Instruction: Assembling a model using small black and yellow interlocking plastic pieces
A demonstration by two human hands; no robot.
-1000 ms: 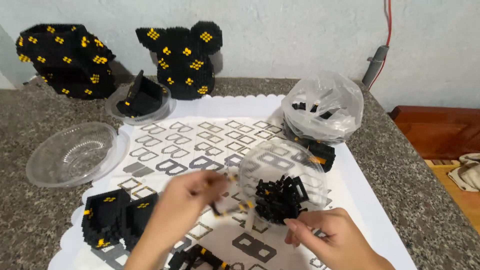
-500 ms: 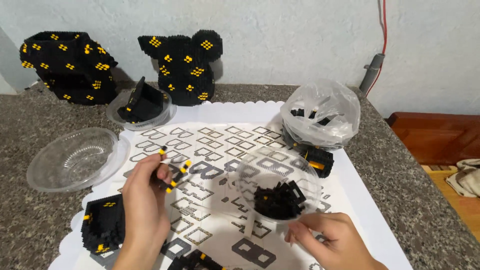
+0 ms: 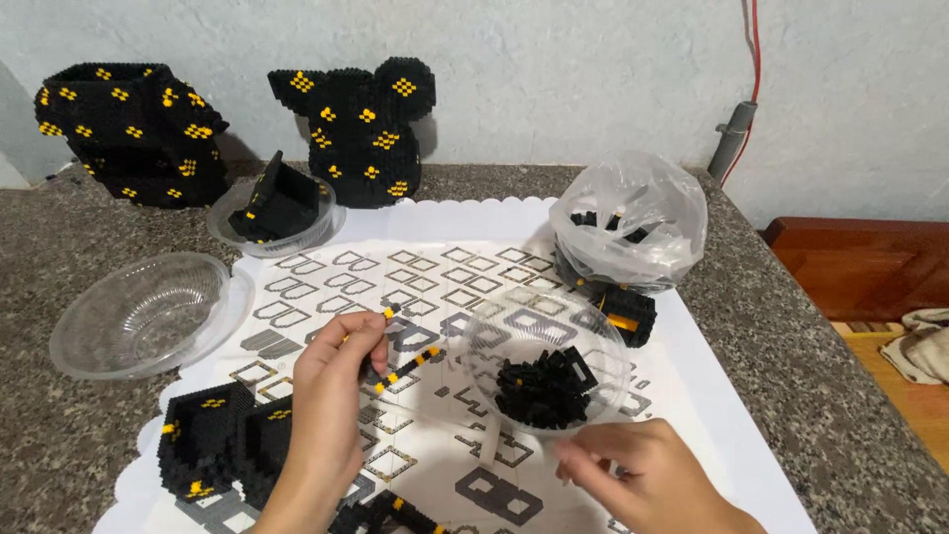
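Left hand pinching thin black-and-yellow brick strip; right hand fingers curled together, empty, beside clear plastic bowl of black bricks.

The supporting surface is a speckled grey granite countertop set against a pale wall. Directly on it lie a white scallop-edged instruction sheet printed with grey block outlines, an empty clear plastic bowl at the left, and two large black-and-yellow brick assemblies — a boxy one at the back left and an eared one beside it. The sheet carries a small clear bowl with a black piece, a clear plastic bag of parts, a clear dish of loose black bricks and a black block assembly at the near left.
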